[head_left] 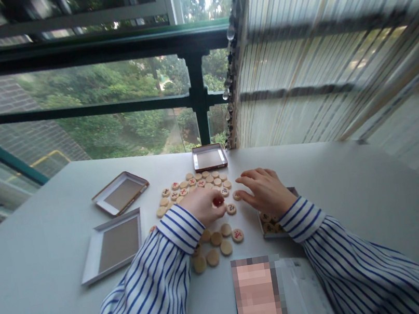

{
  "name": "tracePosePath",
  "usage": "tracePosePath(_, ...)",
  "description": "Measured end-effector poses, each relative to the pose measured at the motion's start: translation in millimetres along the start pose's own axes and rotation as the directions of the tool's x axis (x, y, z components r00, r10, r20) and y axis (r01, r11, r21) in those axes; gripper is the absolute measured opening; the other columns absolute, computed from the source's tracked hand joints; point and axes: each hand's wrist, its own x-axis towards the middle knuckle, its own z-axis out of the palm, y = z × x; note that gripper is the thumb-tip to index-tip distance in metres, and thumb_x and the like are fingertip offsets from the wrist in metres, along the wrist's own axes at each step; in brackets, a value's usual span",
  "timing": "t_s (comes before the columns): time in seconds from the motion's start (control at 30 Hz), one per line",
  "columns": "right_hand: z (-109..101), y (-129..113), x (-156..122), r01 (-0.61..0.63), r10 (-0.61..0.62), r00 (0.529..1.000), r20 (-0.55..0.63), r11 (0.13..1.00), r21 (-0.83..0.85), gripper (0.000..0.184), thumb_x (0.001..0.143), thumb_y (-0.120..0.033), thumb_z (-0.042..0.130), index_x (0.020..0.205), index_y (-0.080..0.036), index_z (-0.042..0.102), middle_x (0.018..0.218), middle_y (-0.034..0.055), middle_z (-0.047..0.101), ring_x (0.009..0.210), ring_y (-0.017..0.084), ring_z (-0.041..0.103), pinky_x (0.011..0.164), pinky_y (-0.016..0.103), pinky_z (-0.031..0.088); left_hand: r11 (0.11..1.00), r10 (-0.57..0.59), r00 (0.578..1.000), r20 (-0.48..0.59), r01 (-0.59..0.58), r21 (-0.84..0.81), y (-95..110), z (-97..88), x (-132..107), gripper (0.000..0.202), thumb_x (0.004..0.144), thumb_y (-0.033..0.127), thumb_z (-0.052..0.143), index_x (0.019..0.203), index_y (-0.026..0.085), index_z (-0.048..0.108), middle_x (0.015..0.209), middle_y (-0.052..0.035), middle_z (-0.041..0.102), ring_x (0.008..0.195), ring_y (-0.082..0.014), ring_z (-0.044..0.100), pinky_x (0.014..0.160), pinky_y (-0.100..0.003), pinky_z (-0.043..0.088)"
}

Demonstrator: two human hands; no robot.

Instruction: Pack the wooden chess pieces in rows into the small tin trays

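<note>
Several round wooden game pieces [197, 182] with red or dark characters lie scattered on a white table [357, 198]. My left hand [203, 205] is curled over them, pinching one piece [218, 201] between its fingertips. My right hand [264, 191] rests just to the right, fingers bent and spread, its tips touching a piece at the edge of the scatter. Below my right wrist a small tray [269, 224] holds more pieces, partly hidden by the striped sleeve.
Two shallow white trays [112, 245] [120, 192] lie to the left and a brown-rimmed one [209, 157] at the table's far edge. A folded paper [304, 290] lies near me. Beyond stand a green railing and, to the right, a slatted blind.
</note>
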Motion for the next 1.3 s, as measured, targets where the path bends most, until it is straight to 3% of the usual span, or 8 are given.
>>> tracePosePath(0.27, -1, -3, 1, 0.025, -0.024, 0.999, -0.039, 1.000, 0.015, 0.030, 0.084, -0.036, 0.044, 0.107, -0.022, 0.057, 0.109, 0.0081, 0.058, 0.100, 0.022, 0.047, 0.086, 0.038, 0.027, 0.929, -0.067, 0.997, -0.037, 0.049, -0.368, -21, -12.6, 1, 0.039, 0.075, 0.037, 0.050, 0.103, 0.011, 0.060, 0.089, -0.0076, 0.067, 0.077, -0.0153, 0.060, 0.069, -0.025, 0.045)
tracePosePath(0.43, -3, -5, 1, 0.048, -0.046, 0.997, -0.069, 0.998, 0.037, 0.029, 0.084, -0.034, 0.043, 0.105, -0.022, 0.058, 0.107, 0.0076, 0.059, 0.098, 0.021, 0.049, 0.087, 0.038, 0.027, 0.836, -0.060, 0.998, -0.034, 0.031, -0.548, -22, -11.4, 3, 0.033, 0.077, 0.028, 0.049, 0.104, 0.011, 0.056, 0.093, -0.0081, 0.066, 0.083, -0.0144, 0.060, 0.076, -0.027, 0.046)
tracePosePath(0.7, -7, -8, 1, 0.085, -0.077, 0.991, -0.106, 0.994, 0.072, 0.026, 0.084, -0.031, 0.043, 0.103, -0.021, 0.059, 0.105, 0.0078, 0.061, 0.096, 0.020, 0.050, 0.086, 0.037, 0.028, 0.780, -0.062, 0.998, -0.022, 0.035, -0.625, -19, -13.5, 2, 0.029, 0.077, 0.024, 0.049, 0.101, 0.009, 0.055, 0.089, -0.0084, 0.066, 0.079, -0.0137, 0.060, 0.076, -0.030, 0.047)
tracePosePath(1.03, -9, -24, 0, 0.241, -0.197, 0.958, -0.210, 0.949, 0.205, 0.027, 0.083, -0.032, 0.047, 0.106, -0.018, 0.053, 0.097, 0.0082, 0.063, 0.089, 0.019, 0.054, 0.081, 0.033, 0.033, 0.648, -0.019, 1.000, -0.023, -0.006, -0.762, -13, -6.6, 3, 0.034, 0.079, 0.020, 0.050, 0.111, 0.012, 0.041, 0.085, -0.0073, 0.065, 0.073, -0.0129, 0.061, 0.069, -0.029, 0.048)
tracePosePath(1.3, -7, -28, -2, 0.235, -0.190, 0.962, -0.197, 0.942, 0.239, 0.020, 0.083, -0.031, 0.049, 0.098, -0.020, 0.055, 0.095, 0.0051, 0.064, 0.089, 0.018, 0.053, 0.082, 0.031, 0.031, 0.606, 0.025, 0.999, -0.019, -0.031, -0.795, -11, -5.5, 2, 0.036, 0.079, 0.020, 0.050, 0.111, 0.012, 0.038, 0.078, -0.0046, 0.062, 0.068, -0.0112, 0.058, 0.067, -0.027, 0.045)
